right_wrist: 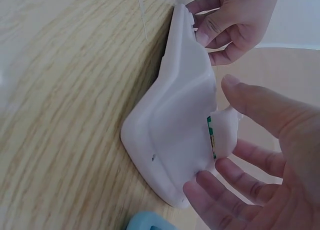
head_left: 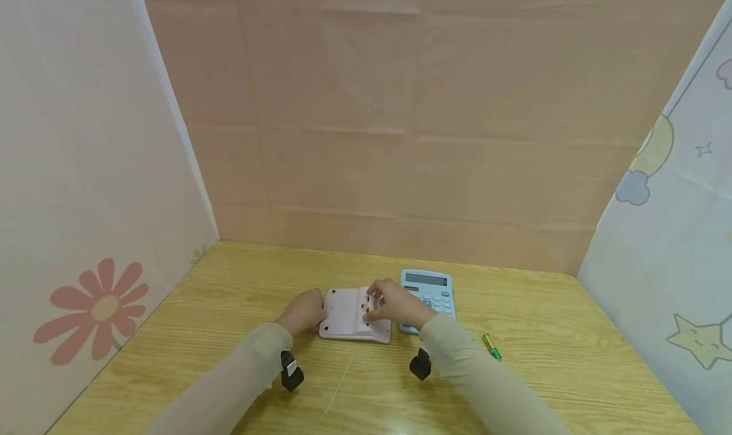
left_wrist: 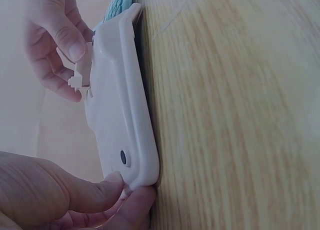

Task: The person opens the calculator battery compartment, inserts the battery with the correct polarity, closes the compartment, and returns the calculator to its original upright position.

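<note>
A pale pink calculator (head_left: 343, 313) lies face down on the wooden table. My left hand (head_left: 304, 310) grips its left end, thumb on the back and fingers at the edge, as the left wrist view shows. Over the battery compartment near the other end, my right hand (head_left: 400, 303) pinches a small pink battery cover (right_wrist: 227, 132) between thumb and fingers. The cover stands tilted up from the back. Beneath it a strip of a green battery (right_wrist: 210, 132) shows in the right wrist view; the rest of the compartment is hidden.
A light blue calculator (head_left: 426, 279) lies face up just right of the pink one, partly behind my right hand. A green and yellow battery (head_left: 492, 347) lies on the table (head_left: 572, 359) beside my right forearm. Fabric walls enclose the back and sides.
</note>
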